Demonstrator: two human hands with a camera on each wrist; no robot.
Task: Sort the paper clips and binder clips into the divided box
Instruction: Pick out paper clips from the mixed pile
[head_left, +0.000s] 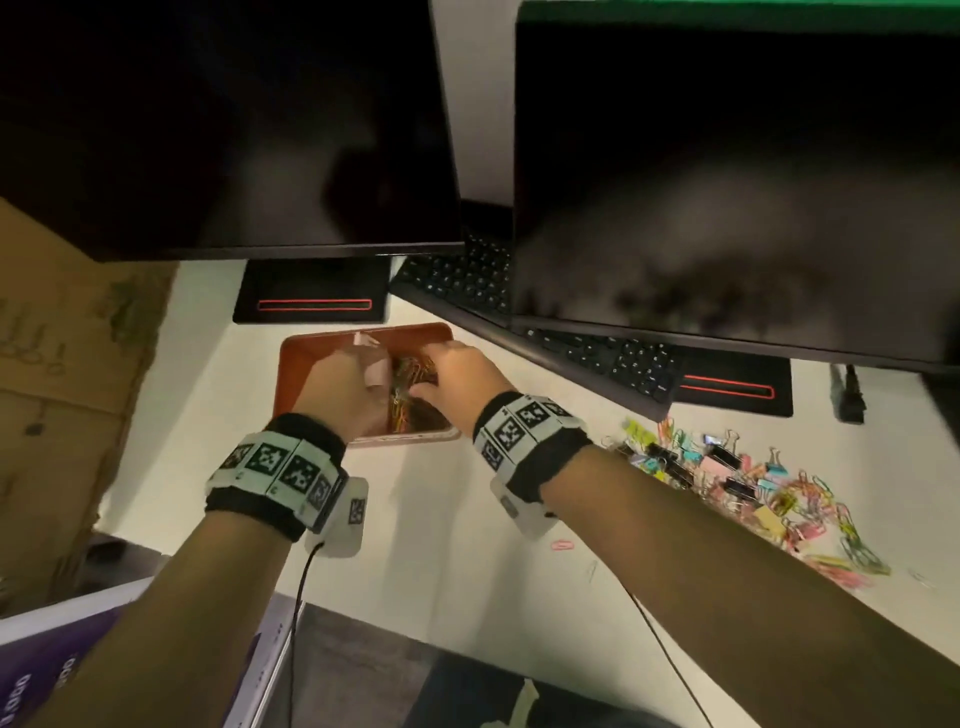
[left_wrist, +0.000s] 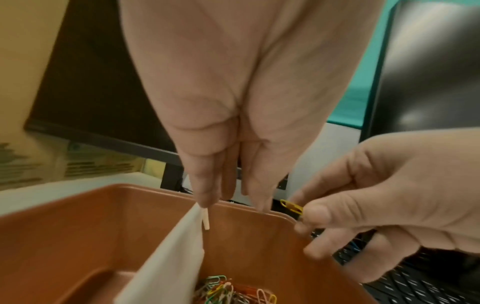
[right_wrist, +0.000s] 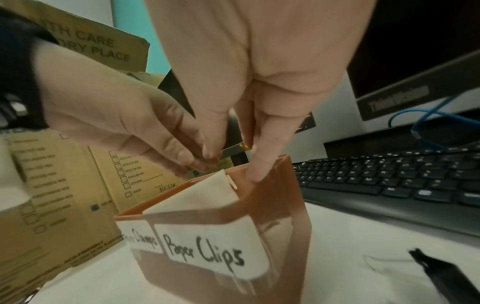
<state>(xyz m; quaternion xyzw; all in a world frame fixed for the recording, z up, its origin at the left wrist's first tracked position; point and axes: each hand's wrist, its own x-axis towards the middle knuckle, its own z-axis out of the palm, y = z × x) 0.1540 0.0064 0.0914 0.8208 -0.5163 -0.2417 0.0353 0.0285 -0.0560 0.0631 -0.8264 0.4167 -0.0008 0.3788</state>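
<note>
Two forearms reach forward from me and meet over the orange divided box (head_left: 301, 353), wrists level and close together. My left hand (head_left: 343, 387) points fingers down; in the left wrist view its fingertips (left_wrist: 205, 197) touch the top corner of the white paper divider (left_wrist: 171, 253), though I cannot tell whether they pinch it or only rest there. My right hand (head_left: 457, 371) sits just to the right of the left, over the box's right compartment, its thumb and forefinger closed on a yellow paper clip (left_wrist: 292, 206) above the far rim. Below both hands, in that right compartment, lies a heap of coloured paper clips (left_wrist: 228, 292). The box's near wall carries a label (right_wrist: 207, 253) reading "Paper Clips". Well to the right of my right forearm, the unsorted pile of clips (head_left: 753, 483) is spread on the white desk (head_left: 441, 545). Beyond the hands sit a black keyboard (head_left: 597, 348) and two dark monitors (head_left: 223, 124).
</note>
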